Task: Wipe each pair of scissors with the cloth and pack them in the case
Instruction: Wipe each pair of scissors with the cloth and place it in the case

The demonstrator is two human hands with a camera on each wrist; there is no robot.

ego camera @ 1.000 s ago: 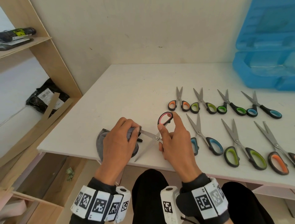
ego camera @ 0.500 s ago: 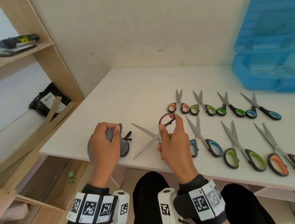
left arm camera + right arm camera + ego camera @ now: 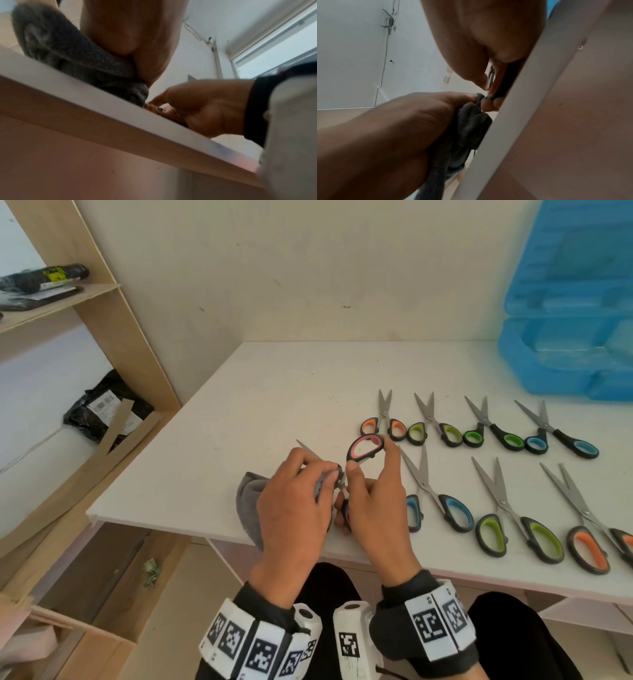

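My right hand [image 3: 371, 494] grips the pink-handled scissors [image 3: 364, 447] by their handles near the table's front edge, blades spread. My left hand [image 3: 294, 501] holds the grey cloth [image 3: 250, 501] bunched around the blades close to the pivot; one blade tip [image 3: 303, 446] pokes out beyond my knuckles. In the left wrist view the cloth [image 3: 82, 60] rests on the table edge under my palm. The right wrist view shows the cloth [image 3: 471, 125] against the black and pink handle [image 3: 503, 81]. The blue case [image 3: 565, 337] stands open at the back right.
Two rows of scissors lie to the right: small ones [image 3: 445, 422] behind, larger ones [image 3: 507, 508] in front with blue, green and orange handles. The white table [image 3: 260, 392] ends just below my hands. A wooden shelf unit [image 3: 113, 313] stands at the left.
My left hand, drawn back left with the cloth half a second ago, has moved right again and wrapped the cloth round the blades near the pivot. The right hand keeps its hold.
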